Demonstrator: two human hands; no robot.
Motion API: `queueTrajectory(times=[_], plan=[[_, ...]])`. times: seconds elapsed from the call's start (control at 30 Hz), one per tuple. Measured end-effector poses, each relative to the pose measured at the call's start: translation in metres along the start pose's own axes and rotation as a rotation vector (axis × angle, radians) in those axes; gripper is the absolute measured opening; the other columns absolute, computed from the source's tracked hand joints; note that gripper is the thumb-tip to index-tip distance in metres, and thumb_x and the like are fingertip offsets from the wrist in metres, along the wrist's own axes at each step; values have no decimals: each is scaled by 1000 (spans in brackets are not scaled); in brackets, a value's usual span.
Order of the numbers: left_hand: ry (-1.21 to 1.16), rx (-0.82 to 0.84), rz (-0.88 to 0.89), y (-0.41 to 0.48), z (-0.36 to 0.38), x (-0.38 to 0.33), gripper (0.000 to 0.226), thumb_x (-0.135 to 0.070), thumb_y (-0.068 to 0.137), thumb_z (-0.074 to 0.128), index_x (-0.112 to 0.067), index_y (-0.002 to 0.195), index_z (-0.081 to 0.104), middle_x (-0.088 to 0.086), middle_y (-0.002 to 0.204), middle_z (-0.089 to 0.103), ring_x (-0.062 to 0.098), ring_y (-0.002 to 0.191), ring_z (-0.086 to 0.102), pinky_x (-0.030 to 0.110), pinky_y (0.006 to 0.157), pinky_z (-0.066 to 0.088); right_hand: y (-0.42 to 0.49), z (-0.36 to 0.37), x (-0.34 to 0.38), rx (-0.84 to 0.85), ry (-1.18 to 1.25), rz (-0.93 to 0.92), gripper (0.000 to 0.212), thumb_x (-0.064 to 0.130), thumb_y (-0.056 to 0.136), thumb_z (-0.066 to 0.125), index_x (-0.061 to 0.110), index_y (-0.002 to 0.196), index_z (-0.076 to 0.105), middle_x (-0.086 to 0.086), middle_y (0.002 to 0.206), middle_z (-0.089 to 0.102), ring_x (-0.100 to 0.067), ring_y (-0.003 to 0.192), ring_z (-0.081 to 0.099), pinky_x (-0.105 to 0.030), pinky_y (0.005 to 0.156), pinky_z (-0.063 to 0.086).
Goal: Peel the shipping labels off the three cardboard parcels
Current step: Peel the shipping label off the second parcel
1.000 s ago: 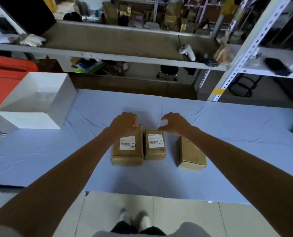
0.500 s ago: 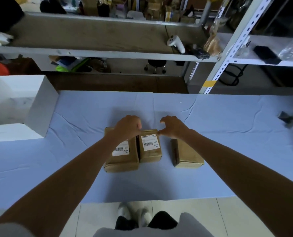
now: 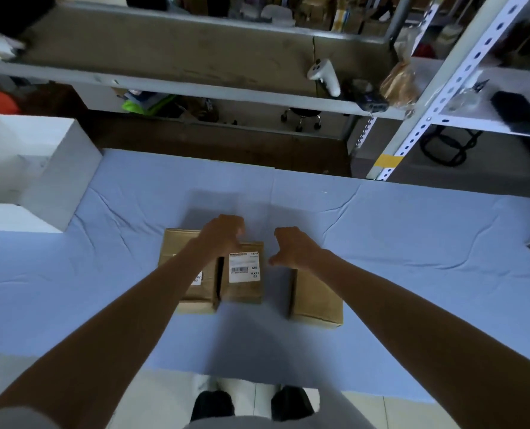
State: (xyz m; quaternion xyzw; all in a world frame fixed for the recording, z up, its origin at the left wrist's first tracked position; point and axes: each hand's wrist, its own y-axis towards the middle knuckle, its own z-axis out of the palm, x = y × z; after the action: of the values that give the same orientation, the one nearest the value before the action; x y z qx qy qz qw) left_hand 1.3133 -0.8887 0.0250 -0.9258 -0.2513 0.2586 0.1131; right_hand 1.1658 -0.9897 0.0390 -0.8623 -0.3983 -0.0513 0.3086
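Drawing apart from the left hand point(image 3: 223, 233), the right hand point(image 3: 291, 249) is hovering, its grip curled narrow and empty. The label point(image 3: 244, 267) on the middle parcel point(image 3: 242, 292) is lying just left of its thumb, long axis running away. Whether the left grip is holding anything, I cannot tell.

Single head-worn wide-angle view, forward and down, close above the table point(image 3: 412, 243).

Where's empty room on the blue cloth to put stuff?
Bare cloth right of the right parcel, and between white box and left parcel. Crowded around the middle parcel, by the left hand and right hand.
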Motion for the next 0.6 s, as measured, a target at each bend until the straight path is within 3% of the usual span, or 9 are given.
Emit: queueTrajectory(times=[0.27,0.33,0.43,0.6], plan=[[-105,-49,-59,-8,12,7,25,-8,69,75,-14,90,64,5,97,68,23,93,65,34,84,52,1,6,-12,49,40,29,41,26,73,76,13,91,41,-6,96,45,-22,86,47,-26,55,33],[-136,-46,-65,-13,16,10,24,-8,69,75,-15,90,63,5,96,68,24,93,64,38,84,53,2,11,-8,42,45,40,40,26,75,75,10,97,47,-10,100,49,-25,91,51,-29,62,39],[-147,-55,-57,-17,19,13,24,-6,72,73,-13,92,63,5,99,67,24,95,63,40,85,53,4,21,4,35,62,70,53,29,77,74,3,117,50,-16,118,55,-31,108,55,-33,78,44],[-171,-57,-53,-16,19,20,23,-3,70,72,-15,86,61,6,96,67,25,92,64,40,83,54,9,40,25,24,164,139,56,25,75,79,3,116,47,-18,126,54,-32,118,53,-33,83,43]])
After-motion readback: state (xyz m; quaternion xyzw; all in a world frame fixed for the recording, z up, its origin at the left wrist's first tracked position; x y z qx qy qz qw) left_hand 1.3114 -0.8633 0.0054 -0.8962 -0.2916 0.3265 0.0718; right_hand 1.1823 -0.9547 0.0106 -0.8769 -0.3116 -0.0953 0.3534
